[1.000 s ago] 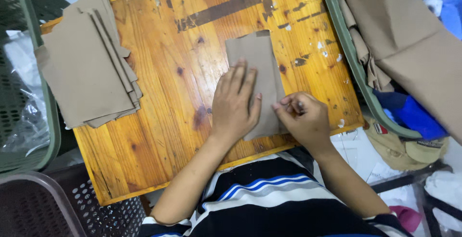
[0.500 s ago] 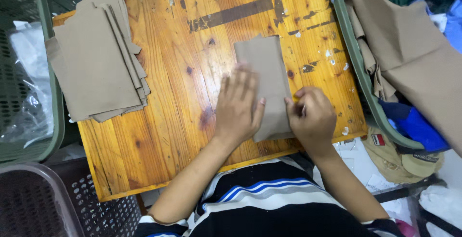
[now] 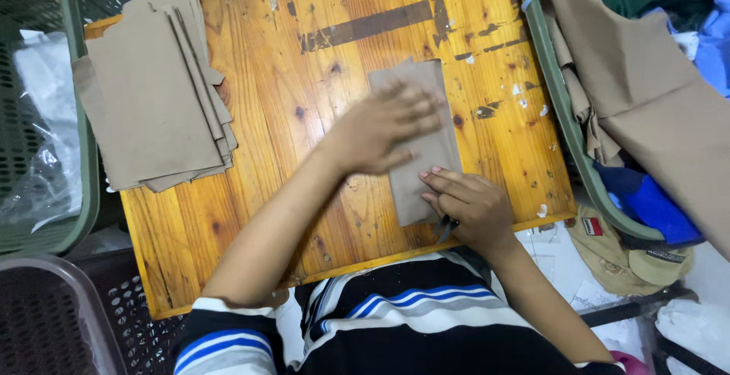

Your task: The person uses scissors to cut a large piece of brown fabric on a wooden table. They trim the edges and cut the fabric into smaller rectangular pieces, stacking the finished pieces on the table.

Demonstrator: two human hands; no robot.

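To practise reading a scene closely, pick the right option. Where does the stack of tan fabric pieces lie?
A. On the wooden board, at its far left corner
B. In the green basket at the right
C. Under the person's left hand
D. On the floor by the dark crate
A: the stack of tan fabric pieces rests on the wooden board at its far left, apart from the single tan piece under the left hand.

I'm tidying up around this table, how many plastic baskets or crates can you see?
3. A green basket left of the wooden board, a dark perforated crate at bottom left, and a green basket on the right holding fabric. Others may lie out of frame.
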